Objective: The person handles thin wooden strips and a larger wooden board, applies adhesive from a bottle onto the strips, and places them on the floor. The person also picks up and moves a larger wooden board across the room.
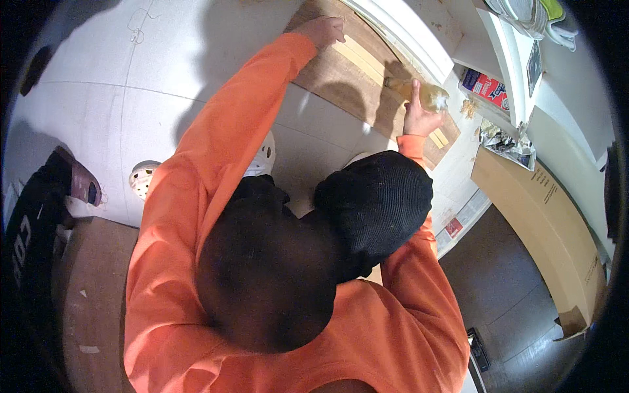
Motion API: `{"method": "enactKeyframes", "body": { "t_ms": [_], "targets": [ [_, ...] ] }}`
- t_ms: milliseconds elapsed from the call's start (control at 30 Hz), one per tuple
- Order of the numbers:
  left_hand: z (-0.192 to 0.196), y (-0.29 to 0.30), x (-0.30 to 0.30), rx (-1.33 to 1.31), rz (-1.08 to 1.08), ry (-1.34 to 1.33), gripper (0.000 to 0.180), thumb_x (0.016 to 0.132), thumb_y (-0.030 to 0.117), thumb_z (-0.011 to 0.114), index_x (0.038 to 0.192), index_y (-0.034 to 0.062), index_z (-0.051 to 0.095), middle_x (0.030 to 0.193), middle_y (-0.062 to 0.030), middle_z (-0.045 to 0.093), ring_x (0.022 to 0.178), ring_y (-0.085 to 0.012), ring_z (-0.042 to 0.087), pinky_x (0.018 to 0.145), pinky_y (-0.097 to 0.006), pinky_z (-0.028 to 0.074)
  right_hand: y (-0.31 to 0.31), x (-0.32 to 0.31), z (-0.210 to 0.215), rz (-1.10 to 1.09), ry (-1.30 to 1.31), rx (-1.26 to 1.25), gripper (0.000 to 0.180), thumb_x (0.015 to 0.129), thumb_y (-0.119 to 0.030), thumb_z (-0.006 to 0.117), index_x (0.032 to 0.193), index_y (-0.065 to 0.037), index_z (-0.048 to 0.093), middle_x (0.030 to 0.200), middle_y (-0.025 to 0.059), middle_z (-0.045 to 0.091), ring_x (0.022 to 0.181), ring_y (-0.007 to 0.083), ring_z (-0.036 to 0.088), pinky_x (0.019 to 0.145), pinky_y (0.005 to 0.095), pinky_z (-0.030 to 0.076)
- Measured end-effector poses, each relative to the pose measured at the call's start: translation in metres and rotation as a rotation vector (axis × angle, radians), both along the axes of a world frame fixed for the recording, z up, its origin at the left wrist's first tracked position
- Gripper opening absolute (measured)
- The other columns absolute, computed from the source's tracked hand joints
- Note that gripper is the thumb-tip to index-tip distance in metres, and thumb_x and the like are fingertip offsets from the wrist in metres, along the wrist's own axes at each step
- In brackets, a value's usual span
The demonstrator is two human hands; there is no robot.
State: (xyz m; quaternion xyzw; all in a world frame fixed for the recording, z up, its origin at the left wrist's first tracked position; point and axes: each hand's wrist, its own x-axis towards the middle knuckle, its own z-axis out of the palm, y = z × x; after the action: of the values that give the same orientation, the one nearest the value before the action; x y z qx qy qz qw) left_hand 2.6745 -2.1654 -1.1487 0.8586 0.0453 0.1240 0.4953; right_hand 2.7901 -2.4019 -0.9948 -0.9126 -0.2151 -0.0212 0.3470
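My right hand [422, 119] is wrapped round a clear plastic bottle [434, 98] with yellowish contents. The bottle is tipped over, its neck pointing left above a brown wooden board [314, 75] on the floor. Farther left, my left hand [321, 31] has its fingers curled at the board's far end, beside the end of a pale yellow strip [360, 57]. Whatever those fingers hold, if anything, is hidden. The strip runs lengthwise along the board, and another pale piece [438, 137] shows beyond my right hand. My bent knees [377, 209] are below the board.
A white frame edge [406, 39] runs along the board's far side. On the right stand a long cardboard box [534, 223] and a red and blue package [486, 88]. Another person's dark-clad leg [39, 223] is at the left, near a brown panel [98, 281].
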Motion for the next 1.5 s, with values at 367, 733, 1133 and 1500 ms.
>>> {"method": "enactKeyframes", "body": {
  "t_ms": [367, 733, 1133, 1500],
  "targets": [
    [-0.022, 0.004, 0.009, 0.027, 0.008, 0.053, 0.027, 0.074, -0.004, 0.064, 0.094, 0.0122, 0.068, 0.091, -0.0096, 0.059, 0.092, -0.0326, 0.061, 0.083, -0.041, 0.05, 0.016, 0.003, -0.016, 0.132, 0.0, 0.17, 0.044, 0.069, -0.033, 0.087, 0.091, 0.0, 0.068, 0.083, 0.01, 0.07, 0.075, 0.0207, 0.067, 0.074, 0.0335, 0.054],
    [-0.034, 0.01, 0.015, 0.092, -0.037, 0.084, 0.018, 0.074, 0.001, 0.068, 0.089, 0.0094, 0.068, 0.09, -0.01, 0.063, 0.091, -0.0306, 0.062, 0.08, -0.04, 0.05, 0.027, -0.007, -0.014, 0.114, -0.079, -0.014, 0.048, 0.066, -0.035, 0.088, 0.092, -0.001, 0.067, 0.087, 0.0114, 0.07, 0.076, 0.0217, 0.067, 0.074, 0.0341, 0.054],
    [-0.03, 0.011, 0.016, 0.14, -0.055, 0.127, 0.018, 0.074, 0.003, 0.07, 0.091, 0.0087, 0.069, 0.094, -0.0092, 0.063, 0.094, -0.0291, 0.062, 0.082, -0.039, 0.051, 0.014, 0.0, 0.0, 0.024, -0.083, -0.043, 0.056, 0.062, -0.038, 0.09, 0.091, 0.003, 0.067, 0.083, 0.0142, 0.069, 0.072, 0.0248, 0.068, 0.071, 0.0349, 0.055],
    [-0.025, 0.01, 0.015, 0.103, -0.057, 0.124, 0.016, 0.075, 0.003, 0.069, 0.09, 0.0063, 0.067, 0.096, -0.01, 0.062, 0.094, -0.0308, 0.062, 0.083, -0.039, 0.05, -0.027, 0.018, -0.002, 0.13, -0.213, -0.058, 0.048, 0.069, -0.034, 0.087, 0.091, 0.004, 0.067, 0.081, 0.0118, 0.069, 0.069, 0.0208, 0.067, 0.068, 0.0321, 0.055]
  ]
}}
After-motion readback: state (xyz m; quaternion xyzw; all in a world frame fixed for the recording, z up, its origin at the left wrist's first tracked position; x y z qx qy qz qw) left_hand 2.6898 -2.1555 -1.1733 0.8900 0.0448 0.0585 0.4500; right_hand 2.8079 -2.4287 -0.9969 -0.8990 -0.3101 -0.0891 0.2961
